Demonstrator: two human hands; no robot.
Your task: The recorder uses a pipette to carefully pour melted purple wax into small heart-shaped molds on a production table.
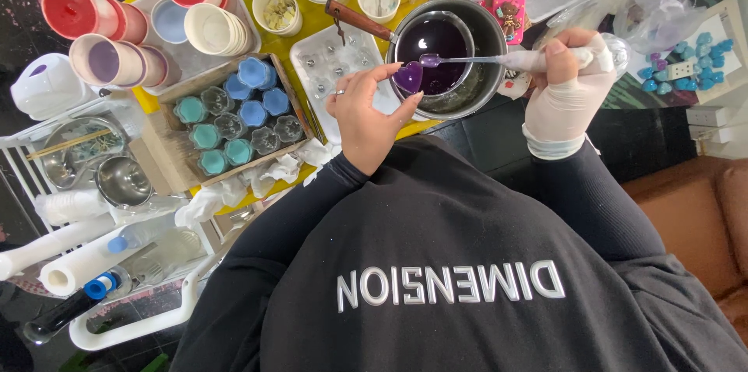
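Observation:
My left hand [366,111], bare with a ring, pinches a small heart-shaped mould [407,77] filled with purple liquid, just over the near rim of a metal pot [487,68]. A smaller pan of dark purple liquid [432,45] with a wooden handle [357,20] sits inside that pot. My right hand [565,91], in a white glove, grips a clear pipette [475,59] whose purple tip reaches over the mould.
A cardboard box [183,95] of small blue, teal and clear jars stands left on the yellow table [300,25]. A white tray [312,68] lies beside the pot. Red-lidded cups [70,10], a pink phone [510,2], paper rolls [62,271] and blue wax pieces [697,56] surround them.

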